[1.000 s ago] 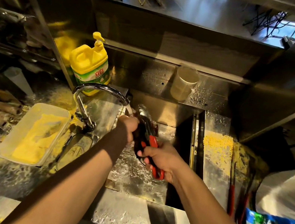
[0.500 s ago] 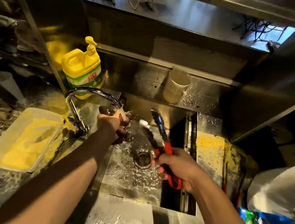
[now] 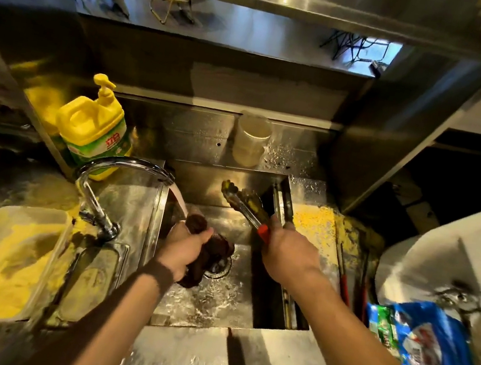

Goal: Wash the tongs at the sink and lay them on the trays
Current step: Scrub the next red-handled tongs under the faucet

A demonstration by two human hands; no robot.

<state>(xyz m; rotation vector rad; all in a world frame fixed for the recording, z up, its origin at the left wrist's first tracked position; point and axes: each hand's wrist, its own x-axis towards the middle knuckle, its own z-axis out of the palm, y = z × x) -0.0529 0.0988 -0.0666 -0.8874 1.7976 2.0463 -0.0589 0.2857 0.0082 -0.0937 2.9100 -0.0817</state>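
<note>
My right hand (image 3: 287,255) grips the red handle of metal tongs (image 3: 243,203), whose tips point up and left over the back of the steel sink (image 3: 211,302). My left hand (image 3: 184,248) holds a dark wet cloth (image 3: 211,251) under the stream from the curved faucet (image 3: 121,166), above the drain. More red-handled tongs (image 3: 344,286) lie on the steel tray at the sink's right, which is dusted with yellow crumbs.
A yellow dish-soap bottle (image 3: 94,127) stands behind the faucet. A plastic tub of yellow crumbs (image 3: 2,266) sits at the left. A translucent cup (image 3: 251,139) stands on the back ledge. A blue bag (image 3: 435,348) and a white container (image 3: 458,253) lie at the right.
My left hand left the tongs and moved down under the running water with the dark cloth. My right hand swung the tongs away to the right side of the sink.
</note>
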